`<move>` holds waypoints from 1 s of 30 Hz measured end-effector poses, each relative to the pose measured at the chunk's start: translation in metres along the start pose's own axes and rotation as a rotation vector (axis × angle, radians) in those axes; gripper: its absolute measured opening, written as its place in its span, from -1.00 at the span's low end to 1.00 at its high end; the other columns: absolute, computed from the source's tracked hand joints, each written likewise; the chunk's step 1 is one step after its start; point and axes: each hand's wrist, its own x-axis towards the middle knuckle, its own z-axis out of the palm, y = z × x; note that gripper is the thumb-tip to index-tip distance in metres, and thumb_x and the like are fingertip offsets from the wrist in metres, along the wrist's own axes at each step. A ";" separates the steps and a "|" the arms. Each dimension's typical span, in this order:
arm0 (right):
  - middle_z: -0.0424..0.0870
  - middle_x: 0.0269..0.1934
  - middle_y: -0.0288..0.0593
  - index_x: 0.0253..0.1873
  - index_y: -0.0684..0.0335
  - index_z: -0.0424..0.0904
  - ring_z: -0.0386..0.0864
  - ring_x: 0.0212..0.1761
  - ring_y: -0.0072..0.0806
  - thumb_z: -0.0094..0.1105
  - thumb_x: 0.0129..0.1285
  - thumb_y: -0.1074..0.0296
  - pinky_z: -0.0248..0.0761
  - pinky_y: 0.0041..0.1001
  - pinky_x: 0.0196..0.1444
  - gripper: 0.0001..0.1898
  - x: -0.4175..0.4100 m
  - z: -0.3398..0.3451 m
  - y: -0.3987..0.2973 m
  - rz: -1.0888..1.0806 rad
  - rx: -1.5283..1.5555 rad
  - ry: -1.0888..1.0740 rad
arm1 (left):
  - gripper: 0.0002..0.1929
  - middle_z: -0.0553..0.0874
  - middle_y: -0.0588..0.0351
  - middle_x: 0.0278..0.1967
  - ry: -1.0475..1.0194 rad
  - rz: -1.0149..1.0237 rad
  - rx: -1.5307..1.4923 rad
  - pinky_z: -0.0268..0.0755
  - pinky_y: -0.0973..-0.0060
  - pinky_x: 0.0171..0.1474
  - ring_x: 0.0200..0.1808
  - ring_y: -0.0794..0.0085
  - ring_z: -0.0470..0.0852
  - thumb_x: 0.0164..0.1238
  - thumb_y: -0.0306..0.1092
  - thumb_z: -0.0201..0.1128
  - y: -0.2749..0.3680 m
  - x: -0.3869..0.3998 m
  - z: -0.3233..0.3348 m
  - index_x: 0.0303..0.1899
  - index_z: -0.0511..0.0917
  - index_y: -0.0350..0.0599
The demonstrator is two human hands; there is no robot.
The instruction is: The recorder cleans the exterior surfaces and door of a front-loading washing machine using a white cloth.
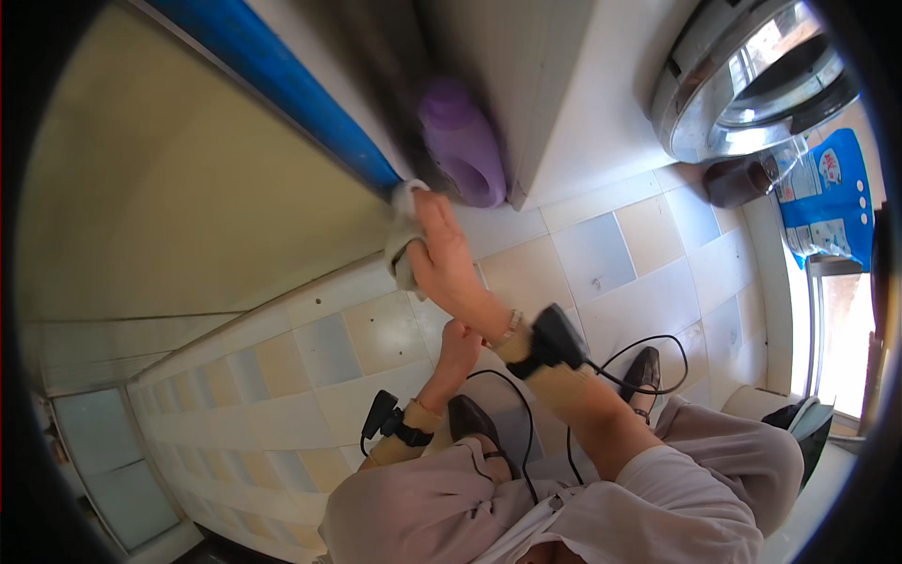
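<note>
My right hand (451, 268) grips a light-coloured cloth (403, 243), bunched under the fingers. The cloth presses against the lower end of a blue strip (296, 92) that edges a pale yellow panel (190, 169). Just below the right wrist, my left hand (459, 347) is curled into a loose fist, partly hidden by that wrist; nothing shows in it. A purple detergent bottle (461, 144) with a moulded handle stands upright on the floor, just beyond the right hand.
A white front-loading washing machine (599, 113) has a round door (754, 92). Near it are a dark-filled clear bottle (736, 183) and a blue printed bag (831, 197). Black cables (525, 416) run from both wrist devices. Tiled floor (592, 240) lies around my shoes.
</note>
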 end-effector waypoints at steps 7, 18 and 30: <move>0.30 0.02 0.22 0.19 0.47 0.18 0.31 0.03 0.18 -0.09 0.01 0.70 0.24 -0.13 0.11 -0.46 -0.024 0.035 0.071 0.179 -0.255 0.152 | -0.80 0.66 0.15 -0.31 0.011 -0.135 -0.278 0.51 0.53 -0.23 -0.32 0.53 0.61 0.45 -0.47 -0.01 -0.007 -0.012 -0.002 -0.05 0.55 -0.29; 0.37 -0.11 0.15 -0.01 0.48 0.38 0.39 -0.11 0.04 -0.09 0.00 0.73 0.33 -0.19 -0.04 -0.63 0.088 -0.016 -0.114 -0.263 -0.277 0.085 | -0.82 0.61 0.16 -0.44 -0.052 -0.093 -0.382 0.50 0.61 -0.32 -0.44 0.57 0.58 0.49 -0.41 -0.02 0.004 -0.007 -0.001 -0.18 0.54 -0.26; 0.35 -0.01 0.19 0.16 0.47 0.37 0.38 0.01 0.08 -0.07 -0.05 0.73 0.32 -0.23 0.07 -0.45 0.079 -0.004 -0.084 -0.405 -0.418 0.209 | -0.80 0.62 0.13 -0.39 0.072 0.032 -0.464 0.53 0.53 -0.21 -0.37 0.48 0.61 0.49 -0.38 -0.01 0.042 -0.004 -0.036 -0.15 0.56 -0.27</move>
